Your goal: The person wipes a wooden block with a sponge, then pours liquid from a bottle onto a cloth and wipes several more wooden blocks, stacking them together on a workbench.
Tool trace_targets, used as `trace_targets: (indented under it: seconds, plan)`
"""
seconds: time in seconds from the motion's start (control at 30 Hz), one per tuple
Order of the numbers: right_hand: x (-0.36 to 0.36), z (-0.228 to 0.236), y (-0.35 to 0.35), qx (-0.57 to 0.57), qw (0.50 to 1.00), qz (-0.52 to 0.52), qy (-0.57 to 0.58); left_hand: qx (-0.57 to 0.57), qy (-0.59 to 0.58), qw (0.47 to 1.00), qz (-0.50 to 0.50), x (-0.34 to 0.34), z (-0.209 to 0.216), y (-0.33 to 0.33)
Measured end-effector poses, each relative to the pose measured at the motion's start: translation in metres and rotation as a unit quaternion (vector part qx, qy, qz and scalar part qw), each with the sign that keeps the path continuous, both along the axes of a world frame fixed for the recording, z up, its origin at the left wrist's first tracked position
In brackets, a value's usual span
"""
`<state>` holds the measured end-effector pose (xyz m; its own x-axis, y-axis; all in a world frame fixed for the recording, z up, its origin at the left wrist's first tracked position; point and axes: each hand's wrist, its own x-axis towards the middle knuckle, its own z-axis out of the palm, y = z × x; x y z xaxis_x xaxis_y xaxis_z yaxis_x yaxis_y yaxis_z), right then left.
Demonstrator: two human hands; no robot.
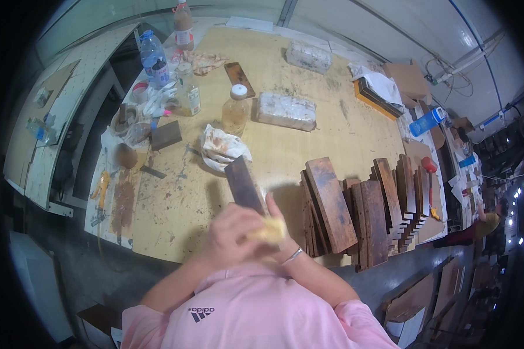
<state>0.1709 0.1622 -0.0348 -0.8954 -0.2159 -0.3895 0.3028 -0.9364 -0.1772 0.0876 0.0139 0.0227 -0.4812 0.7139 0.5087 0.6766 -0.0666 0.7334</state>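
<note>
Dark wooden board [244,181], held in the right hand [286,238], left hand [232,230] — blurred — clutching a yellow pad [269,231]

Flat beige bench [361,139], near side
Oblong dark wooden plank [244,181] before crumpled white cloth [222,146]; rectangular brown wooden boards [332,203] right of both.

A head-worn fisheye looks forward and down over the nearby hands [232,234] and the worktable [361,148] beyond.
</note>
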Motion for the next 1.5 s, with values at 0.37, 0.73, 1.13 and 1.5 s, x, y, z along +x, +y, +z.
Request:
trace_targets:
  seconds: [0.37, 0.73, 1.13, 1.5]
  plan:
    - [0.017, 0.046, -0.01, 0.167, 0.984, 0.057, 0.011, 0.005, -0.155, 0.964, 0.217, -0.101, -0.036, -0.016]
    - [0.052, 0.128, 0.063, 0.962, 0.206, -0.036, -0.174, 0.021, -0.376, 0.906, 0.196, -0.086, -0.067, -0.045]
    - [0.054, 0.114, 0.036, 0.912, 0.349, -0.209, 0.053, 0.061, -0.561, 0.803, 0.19, -0.11, -0.082, -0.067]
    - [0.036, 0.081, -0.005, 0.85, 0.494, -0.085, 0.165, -0.035, -0.288, 0.872, 0.396, -0.216, -0.149, -0.087]
